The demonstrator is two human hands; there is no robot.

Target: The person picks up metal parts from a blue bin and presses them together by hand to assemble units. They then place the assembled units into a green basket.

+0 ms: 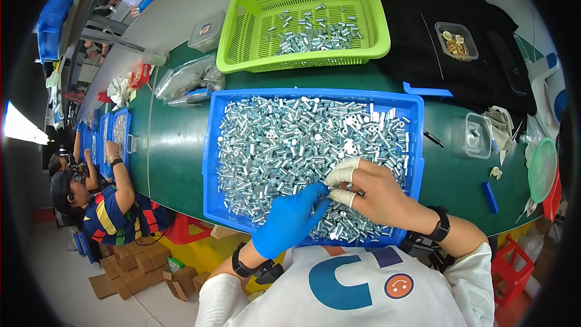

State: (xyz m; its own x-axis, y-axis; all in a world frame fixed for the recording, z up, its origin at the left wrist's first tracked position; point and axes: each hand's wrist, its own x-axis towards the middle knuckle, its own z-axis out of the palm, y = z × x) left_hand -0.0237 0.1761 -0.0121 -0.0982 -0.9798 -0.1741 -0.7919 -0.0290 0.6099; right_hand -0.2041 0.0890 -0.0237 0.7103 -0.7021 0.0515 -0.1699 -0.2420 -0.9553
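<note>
A blue tray (208, 163) in front of me is spread with many small, shiny metal sleeves (284, 145). My left hand (287, 218), in a blue glove, is over the tray's near part with its thumb and fingertips pinched together. My right hand (378, 191) wears white finger cots and meets it from the right, its thumb and fingers also closed in a pinch. The fingertips of both hands almost touch just above the sleeves. Whatever small piece lies between them is mostly hidden by the fingers.
Beyond the tray stands a green basket (375, 36) holding more sleeves. A black cloth (417, 36) carries a clear box of brass-coloured pieces (457, 45). A lidded container (477, 136) and a pen (434, 139) lie at right. Co-workers sit at left, near other blue trays (121, 133).
</note>
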